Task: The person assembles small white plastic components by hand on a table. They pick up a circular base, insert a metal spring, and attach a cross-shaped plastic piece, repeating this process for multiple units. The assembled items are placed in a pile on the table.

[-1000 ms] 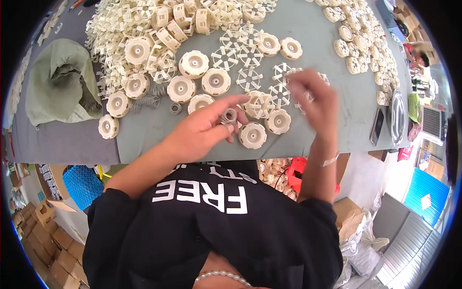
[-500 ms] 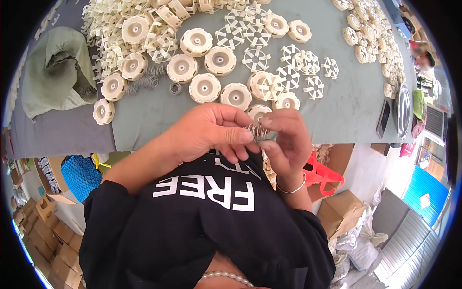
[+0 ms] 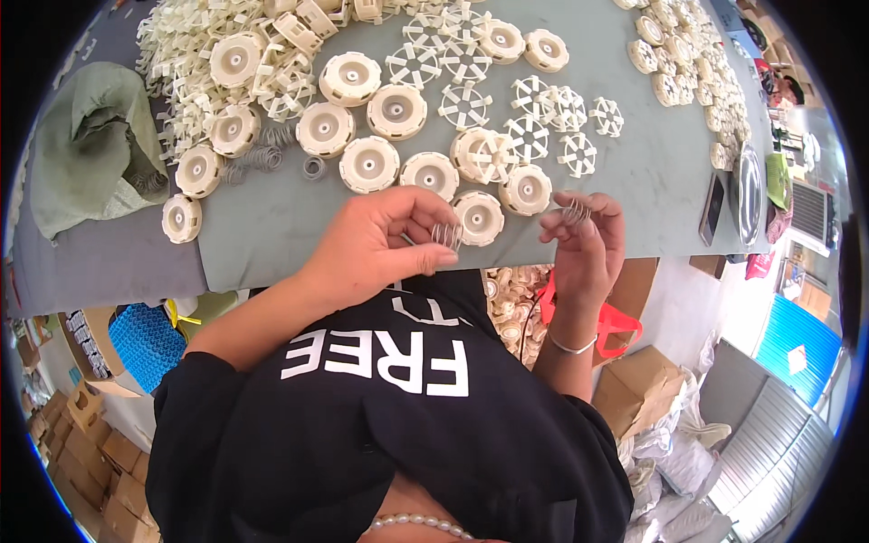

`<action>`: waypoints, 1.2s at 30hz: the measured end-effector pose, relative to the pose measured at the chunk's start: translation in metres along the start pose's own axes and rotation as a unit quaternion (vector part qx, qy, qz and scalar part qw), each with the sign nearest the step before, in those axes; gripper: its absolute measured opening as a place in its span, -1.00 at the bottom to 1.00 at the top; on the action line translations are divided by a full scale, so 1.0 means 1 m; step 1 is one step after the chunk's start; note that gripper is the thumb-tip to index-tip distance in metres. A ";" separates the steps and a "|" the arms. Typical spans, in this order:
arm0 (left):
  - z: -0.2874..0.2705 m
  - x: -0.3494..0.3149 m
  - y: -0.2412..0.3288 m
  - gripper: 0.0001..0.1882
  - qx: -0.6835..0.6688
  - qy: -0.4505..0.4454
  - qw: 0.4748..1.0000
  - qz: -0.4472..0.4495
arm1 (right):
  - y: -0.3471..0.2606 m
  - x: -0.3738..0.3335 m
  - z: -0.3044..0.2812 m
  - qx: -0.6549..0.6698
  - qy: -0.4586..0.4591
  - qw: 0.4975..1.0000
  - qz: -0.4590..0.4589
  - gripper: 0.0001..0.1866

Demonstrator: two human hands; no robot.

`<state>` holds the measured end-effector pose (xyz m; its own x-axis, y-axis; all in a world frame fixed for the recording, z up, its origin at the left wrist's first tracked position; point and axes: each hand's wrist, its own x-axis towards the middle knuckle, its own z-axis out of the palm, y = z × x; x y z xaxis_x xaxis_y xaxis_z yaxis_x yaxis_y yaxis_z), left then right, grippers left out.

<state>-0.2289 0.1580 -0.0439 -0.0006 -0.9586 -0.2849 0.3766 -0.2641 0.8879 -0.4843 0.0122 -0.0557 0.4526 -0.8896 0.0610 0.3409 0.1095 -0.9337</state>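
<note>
Between the thumb and fingers of my left hand (image 3: 385,237) is a metal coil spring (image 3: 446,236), held just over the table's near edge. My right hand (image 3: 588,240), raised to the right of it, pinches another coil spring (image 3: 574,213) at its fingertips. The two hands are apart. Beyond them on the table lie cream round plastic housings (image 3: 478,218), the nearest one between my hands. Several white spoked rings (image 3: 529,138) are spread behind the right hand, one resting on a housing. More loose springs (image 3: 264,157) lie at the left by the housings.
A heap of white plastic parts (image 3: 195,77) covers the back left, beside an open green sack (image 3: 95,145). Assembled round parts (image 3: 674,54) fill the far right, near a phone (image 3: 712,208) and a shiny oval tray (image 3: 749,195). Below the edge is a box with a red strap (image 3: 618,330).
My hands were together at one cluster of coils; they have separated, each with a spring. The right hand moved right, uncovering the nearest housings. The view shifted slightly.
</note>
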 end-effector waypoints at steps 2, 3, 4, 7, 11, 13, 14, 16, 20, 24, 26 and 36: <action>0.001 0.005 0.000 -0.61 0.065 0.005 0.998 0.015 | 0.003 0.004 -0.018 -0.022 0.011 1.000 -0.007 -0.76; 0.002 0.007 -0.001 -0.60 0.098 0.008 0.995 0.022 | 0.002 0.007 -0.020 -0.103 0.006 0.995 -0.012 -0.76; 0.003 0.009 0.000 -0.61 0.164 0.010 0.985 0.054 | 0.000 0.009 -0.021 -0.183 0.000 0.983 -0.016 -0.76; 0.010 0.014 0.004 -0.63 0.296 0.025 0.946 0.134 | 0.004 0.020 -0.018 -0.375 -0.016 0.922 -0.091 -0.74; 0.020 0.018 0.003 -0.66 0.237 0.056 0.962 0.125 | 0.000 0.026 -0.001 -0.516 -0.055 0.841 -0.156 -0.67; 0.019 0.017 -0.001 -0.65 0.188 0.049 0.977 0.085 | 0.005 0.022 0.003 -0.526 -0.044 0.836 -0.149 -0.68; 0.016 0.017 -0.006 -0.64 0.171 0.038 0.982 0.066 | 0.009 0.023 0.003 -0.537 -0.042 0.824 -0.175 -0.68; 0.015 0.016 -0.005 -0.63 0.117 0.019 0.993 0.019 | 0.012 0.023 0.002 -0.558 -0.056 0.800 -0.216 -0.67; 0.015 0.012 0.001 -0.63 0.047 -0.008 0.998 -0.051 | 0.012 0.023 -0.002 -0.589 -0.111 0.757 -0.260 -0.65; 0.015 0.010 -0.002 -0.62 -0.003 -0.011 0.997 -0.082 | 0.003 0.008 0.010 -0.568 -0.067 0.802 -0.174 -0.60; 0.013 0.012 0.000 -0.63 0.021 -0.013 0.997 -0.073 | 0.001 0.021 0.021 -0.551 -0.099 0.807 -0.189 -0.55; -0.015 0.019 0.013 -0.63 0.000 0.060 0.998 0.025 | -0.020 0.076 0.020 -0.466 -0.108 0.861 -0.172 -0.41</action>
<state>-0.2101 0.1383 -0.0428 0.1298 -0.9509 -0.2809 0.3742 -0.2154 0.9020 -0.4402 -0.0490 -0.0254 0.6338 -0.6838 0.3615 -0.2786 -0.6378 -0.7180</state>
